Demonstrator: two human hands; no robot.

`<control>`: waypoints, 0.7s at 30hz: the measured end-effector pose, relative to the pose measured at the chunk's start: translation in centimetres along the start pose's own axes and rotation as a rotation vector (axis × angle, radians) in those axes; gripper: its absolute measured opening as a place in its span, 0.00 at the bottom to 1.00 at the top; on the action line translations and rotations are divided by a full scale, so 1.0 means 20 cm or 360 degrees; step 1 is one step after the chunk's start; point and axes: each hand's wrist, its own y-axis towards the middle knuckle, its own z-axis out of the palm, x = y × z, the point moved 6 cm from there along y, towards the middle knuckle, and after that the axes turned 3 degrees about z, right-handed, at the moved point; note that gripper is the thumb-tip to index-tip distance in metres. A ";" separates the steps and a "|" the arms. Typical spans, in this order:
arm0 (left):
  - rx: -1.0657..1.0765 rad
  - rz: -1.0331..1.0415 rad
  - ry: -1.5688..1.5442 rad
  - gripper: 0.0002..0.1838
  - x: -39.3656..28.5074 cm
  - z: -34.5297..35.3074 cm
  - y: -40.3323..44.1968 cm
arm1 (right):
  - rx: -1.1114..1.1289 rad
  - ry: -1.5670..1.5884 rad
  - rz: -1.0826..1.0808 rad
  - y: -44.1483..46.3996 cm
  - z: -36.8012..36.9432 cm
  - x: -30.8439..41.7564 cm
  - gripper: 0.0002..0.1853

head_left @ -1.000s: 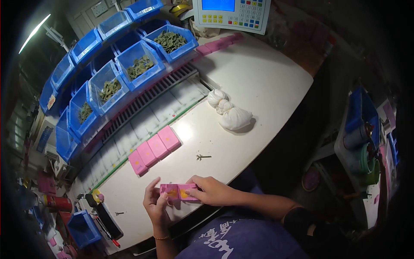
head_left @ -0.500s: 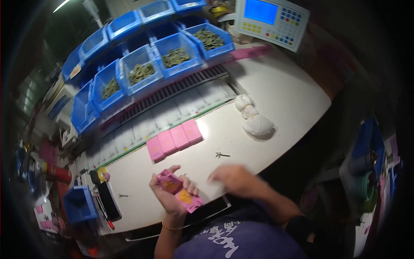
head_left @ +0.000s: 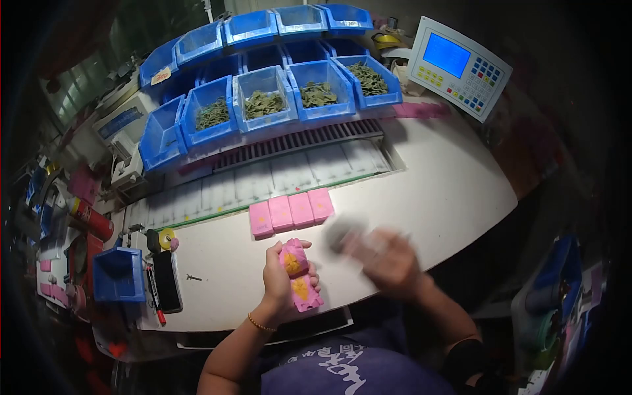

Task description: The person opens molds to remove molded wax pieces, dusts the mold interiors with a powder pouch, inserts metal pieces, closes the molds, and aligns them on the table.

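My left hand (head_left: pixel 278 276) is wrapped round an open pink two-part mould (head_left: pixel 301 283), whose halves lie one above the other with yellow patterns showing. To its right, over the table, my right hand (head_left: pixel 392 263) is blurred by motion and closed on the white cloth bundle (head_left: pixel 345 235), which shows as a greyish-white smear above the fingers. Several pink blocks (head_left: pixel 291 212) stand side by side in a row beyond my left hand.
Blue bins (head_left: pixel 320 92), several with dried green leaves, rise behind a metal grate. A control panel (head_left: pixel 461 66) stands at the back right. At the left are a blue box (head_left: pixel 118 275), a black phone (head_left: pixel 166 281), a red marker (head_left: pixel 160 316) and a small twig (head_left: pixel 193 278).
The view has swung, shifting the table contents rightward. The white bundle has left its place on the table and is in my right hand. My left hand has turned the mould more upright.
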 end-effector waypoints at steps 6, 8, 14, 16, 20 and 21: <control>-0.0031 0.0357 0.0163 0.31 -0.06 0.01 0.03 | 0.0305 0.0239 -0.0114 0.15 0.11 0.21 0.23; 0.0032 0.0338 0.0159 0.33 -0.09 0.05 -0.04 | 0.0040 0.0147 -0.0118 0.16 0.06 0.23 0.25; 0.0153 0.0212 0.0294 0.35 -0.05 -0.03 -0.02 | 0.0200 0.0507 0.0227 0.22 0.07 0.17 0.33; -0.0054 0.0334 0.0123 0.34 -0.10 -0.01 -0.04 | 0.0168 0.0564 0.0290 0.16 0.04 0.21 0.37; 0.0017 0.0697 0.0621 0.31 -0.12 -0.05 -0.03 | 0.0496 0.0655 0.0261 0.03 0.23 0.37 0.34; 0.0032 0.0705 0.0622 0.31 -0.12 -0.04 -0.02 | 0.0599 0.0754 0.0314 0.04 0.21 0.34 0.32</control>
